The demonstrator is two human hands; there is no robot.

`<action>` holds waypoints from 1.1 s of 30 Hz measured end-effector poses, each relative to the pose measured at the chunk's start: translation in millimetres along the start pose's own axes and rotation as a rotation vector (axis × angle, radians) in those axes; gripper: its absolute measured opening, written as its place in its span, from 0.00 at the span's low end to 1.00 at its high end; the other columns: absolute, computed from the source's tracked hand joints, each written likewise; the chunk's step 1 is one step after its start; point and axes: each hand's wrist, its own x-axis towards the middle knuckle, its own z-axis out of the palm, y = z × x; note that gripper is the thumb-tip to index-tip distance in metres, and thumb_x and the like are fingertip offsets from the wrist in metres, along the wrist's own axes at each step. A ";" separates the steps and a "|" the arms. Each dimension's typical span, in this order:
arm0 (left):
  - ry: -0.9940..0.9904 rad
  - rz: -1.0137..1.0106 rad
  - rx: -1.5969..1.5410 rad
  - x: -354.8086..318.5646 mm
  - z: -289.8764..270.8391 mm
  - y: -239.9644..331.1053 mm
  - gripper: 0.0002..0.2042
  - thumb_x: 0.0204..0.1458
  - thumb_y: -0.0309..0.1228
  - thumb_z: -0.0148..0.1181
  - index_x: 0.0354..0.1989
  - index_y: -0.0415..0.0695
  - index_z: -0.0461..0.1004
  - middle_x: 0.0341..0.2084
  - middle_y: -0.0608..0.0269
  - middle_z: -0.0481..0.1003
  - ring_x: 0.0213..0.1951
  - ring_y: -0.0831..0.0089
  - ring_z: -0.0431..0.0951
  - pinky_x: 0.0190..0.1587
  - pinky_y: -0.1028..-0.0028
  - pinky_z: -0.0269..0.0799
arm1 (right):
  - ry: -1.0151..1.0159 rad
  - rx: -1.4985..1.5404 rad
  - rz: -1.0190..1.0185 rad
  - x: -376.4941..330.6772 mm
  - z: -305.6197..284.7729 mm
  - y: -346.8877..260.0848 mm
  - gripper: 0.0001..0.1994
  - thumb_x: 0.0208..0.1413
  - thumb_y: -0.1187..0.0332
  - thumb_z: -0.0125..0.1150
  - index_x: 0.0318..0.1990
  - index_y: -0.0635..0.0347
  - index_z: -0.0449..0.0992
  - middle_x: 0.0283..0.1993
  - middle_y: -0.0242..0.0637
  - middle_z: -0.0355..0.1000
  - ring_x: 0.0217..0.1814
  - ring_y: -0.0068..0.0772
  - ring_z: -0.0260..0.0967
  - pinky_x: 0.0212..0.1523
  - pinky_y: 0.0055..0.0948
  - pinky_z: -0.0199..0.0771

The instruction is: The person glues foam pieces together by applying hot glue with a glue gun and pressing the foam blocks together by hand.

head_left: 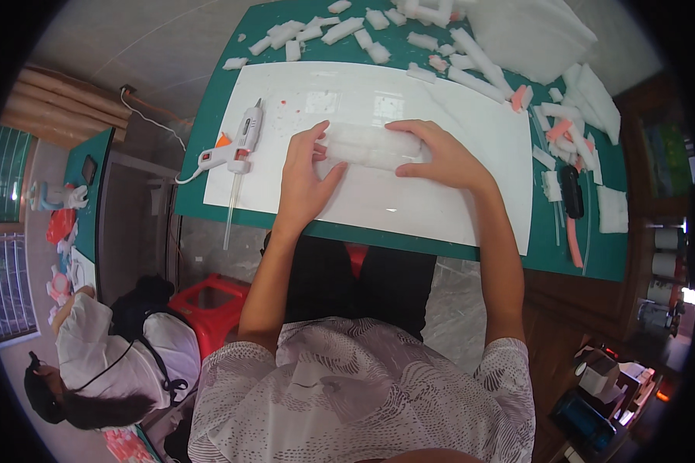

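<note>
A white, translucent-looking foam block (371, 143) lies lengthwise between my hands, over a white sheet (363, 212) on the green table. My left hand (305, 177) cups its left end, fingers at the far side and thumb at the near side. At the other end, my right hand (444, 158) grips the block between fingers and thumb. To the left of my left hand rests a white hot glue gun (245, 137) with an orange trigger; a clear glue stick (232, 204) extends from its rear.
Loose white foam strips (344, 29) lie scattered along the far edge. At the right are pink and white pieces, a black-handled tool (571, 191) and a foam square (613, 210). A red stool (212, 305) stands left, beside another person (123, 347) at a second table.
</note>
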 end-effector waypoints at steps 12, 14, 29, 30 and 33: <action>-0.149 0.212 0.203 0.3 1.2 6.2 0.35 0.48 0.27 0.70 0.68 0.43 0.65 0.67 0.47 0.64 0.67 0.49 0.63 0.67 0.60 0.61 | 0.018 0.025 -0.056 -3.3 1.3 -11.3 0.35 0.45 0.68 0.73 0.65 0.51 0.72 0.65 0.43 0.69 0.67 0.47 0.63 0.70 0.38 0.61; -0.153 0.116 0.143 -0.7 -0.7 4.7 0.35 0.46 0.28 0.72 0.66 0.41 0.67 0.59 0.47 0.68 0.62 0.51 0.67 0.65 0.61 0.63 | 0.029 0.029 -0.049 -5.0 -1.5 -15.4 0.35 0.45 0.69 0.72 0.65 0.51 0.71 0.65 0.42 0.69 0.67 0.46 0.63 0.68 0.38 0.63; -0.085 0.118 0.198 -2.4 5.5 4.2 0.28 0.43 0.29 0.72 0.54 0.36 0.70 0.48 0.47 0.70 0.51 0.48 0.69 0.55 0.58 0.67 | 0.184 -0.014 -0.217 0.0 12.0 7.1 0.31 0.50 0.71 0.71 0.64 0.57 0.70 0.67 0.44 0.66 0.71 0.49 0.58 0.73 0.40 0.57; -0.090 0.132 0.191 -2.3 6.9 4.9 0.28 0.43 0.29 0.72 0.54 0.36 0.70 0.48 0.47 0.70 0.51 0.48 0.69 0.55 0.58 0.67 | 0.197 -0.022 -0.211 -1.6 11.1 7.1 0.31 0.50 0.71 0.71 0.64 0.57 0.70 0.67 0.44 0.66 0.71 0.49 0.58 0.73 0.40 0.57; -0.117 0.162 0.220 0.9 6.7 6.8 0.28 0.43 0.29 0.71 0.54 0.35 0.69 0.47 0.47 0.70 0.50 0.48 0.69 0.55 0.57 0.67 | 0.172 0.000 -0.180 -0.5 11.1 6.4 0.31 0.51 0.69 0.72 0.64 0.56 0.70 0.67 0.46 0.66 0.72 0.50 0.57 0.73 0.41 0.57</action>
